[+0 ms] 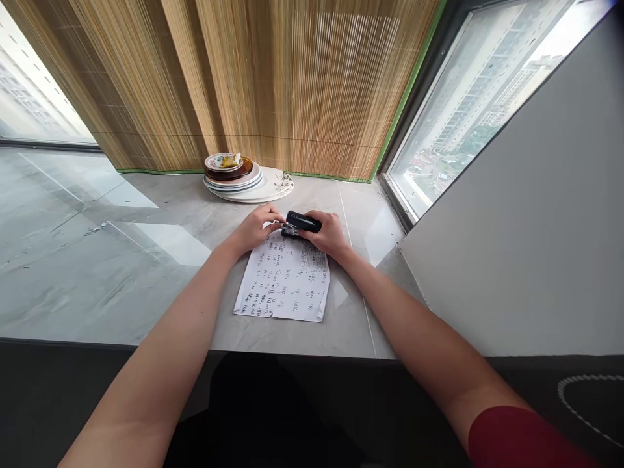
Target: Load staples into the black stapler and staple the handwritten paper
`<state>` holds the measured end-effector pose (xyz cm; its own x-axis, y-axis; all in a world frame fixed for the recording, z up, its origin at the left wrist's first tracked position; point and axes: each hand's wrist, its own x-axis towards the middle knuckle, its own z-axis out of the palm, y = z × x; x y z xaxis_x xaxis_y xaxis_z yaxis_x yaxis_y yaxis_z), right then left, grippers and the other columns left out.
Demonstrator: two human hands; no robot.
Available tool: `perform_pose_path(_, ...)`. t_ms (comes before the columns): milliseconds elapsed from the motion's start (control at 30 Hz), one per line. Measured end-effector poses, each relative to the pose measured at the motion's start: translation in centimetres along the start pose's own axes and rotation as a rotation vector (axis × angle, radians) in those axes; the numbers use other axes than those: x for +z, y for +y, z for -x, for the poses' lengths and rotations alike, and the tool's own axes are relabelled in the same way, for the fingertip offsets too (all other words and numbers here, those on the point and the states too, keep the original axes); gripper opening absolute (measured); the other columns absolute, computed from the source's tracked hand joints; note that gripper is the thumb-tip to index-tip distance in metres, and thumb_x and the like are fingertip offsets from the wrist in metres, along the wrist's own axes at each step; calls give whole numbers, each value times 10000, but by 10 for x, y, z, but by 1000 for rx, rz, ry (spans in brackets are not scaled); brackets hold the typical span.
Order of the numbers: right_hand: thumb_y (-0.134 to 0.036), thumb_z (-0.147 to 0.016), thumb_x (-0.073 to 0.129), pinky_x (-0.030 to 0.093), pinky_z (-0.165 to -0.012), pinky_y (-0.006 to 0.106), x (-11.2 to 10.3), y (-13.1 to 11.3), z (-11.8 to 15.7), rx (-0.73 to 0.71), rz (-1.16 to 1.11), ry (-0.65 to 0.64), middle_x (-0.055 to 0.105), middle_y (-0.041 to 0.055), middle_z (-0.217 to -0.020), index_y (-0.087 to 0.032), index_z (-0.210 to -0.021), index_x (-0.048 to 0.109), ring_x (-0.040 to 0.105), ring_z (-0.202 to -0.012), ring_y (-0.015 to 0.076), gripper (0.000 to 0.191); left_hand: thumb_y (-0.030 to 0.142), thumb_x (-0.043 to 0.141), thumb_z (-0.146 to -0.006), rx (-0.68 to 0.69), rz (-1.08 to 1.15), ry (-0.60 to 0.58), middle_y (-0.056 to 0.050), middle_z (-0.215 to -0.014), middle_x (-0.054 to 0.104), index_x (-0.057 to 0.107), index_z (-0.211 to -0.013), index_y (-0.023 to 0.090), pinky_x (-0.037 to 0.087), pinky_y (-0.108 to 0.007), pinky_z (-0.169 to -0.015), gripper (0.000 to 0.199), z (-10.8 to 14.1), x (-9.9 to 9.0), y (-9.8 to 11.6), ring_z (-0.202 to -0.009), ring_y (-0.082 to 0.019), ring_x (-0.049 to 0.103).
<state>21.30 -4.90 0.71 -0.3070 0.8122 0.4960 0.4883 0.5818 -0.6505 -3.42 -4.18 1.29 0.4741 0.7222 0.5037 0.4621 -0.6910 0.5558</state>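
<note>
A black stapler [303, 222] lies across the top edge of a white sheet of paper [287, 279] covered in handwriting. My right hand [330, 234] is wrapped round the stapler's right end, thumb below and fingers above. At the stapler's left end, my left hand [258, 227] has its fingers drawn together near the jaws and over the paper's upper left corner; what they pinch, if anything, is too small to make out. The paper rests flat on the grey surface, with its lower corners slightly curled.
Behind my hands, a stack of plates [233, 179] with a small yellow packet [231, 160] on top stands on the marble-like ledge [160, 273]. A bamboo blind [273, 84] hangs at the back. A window [453, 123] and a grey wall [526, 227] bound the right side.
</note>
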Motion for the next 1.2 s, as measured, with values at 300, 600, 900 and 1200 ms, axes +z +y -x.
perform_pose_path(300,-281,-753,800,459,-715,294,0,0,-1,8,13,-20,750,1,-815,-212,-910,756,656,-752,186,178,422,751,-848,-90,43,-3,-85,-986,724,836,-927,264,508,-444,-985,195,0,1,7,-974,-278,657)
perform_pose_path(600,-283,-741,806,465,-709,284,-5,2,0,21,-149,-8,741,-7,-812,-196,-915,773,663,-761,179,197,343,808,-812,-95,101,53,-71,-958,806,845,-923,266,549,-428,-936,140,3,-5,12,-953,-284,722)
perform_pose_path(900,-332,-702,808,502,-762,303,-11,7,-1,56,-282,-43,747,-2,-838,-187,-947,796,679,-802,199,286,410,775,-863,-89,157,70,-94,-1024,778,809,-864,262,533,-447,-958,152,4,-16,24,-998,-277,702)
perform_pose_path(1200,-353,-714,820,508,-761,298,-13,-9,3,30,-365,-81,727,1,-839,-175,-958,776,670,-819,200,306,519,845,-760,-193,268,62,-47,-983,695,665,-981,219,474,-303,-762,414,-4,4,15,-798,-174,633)
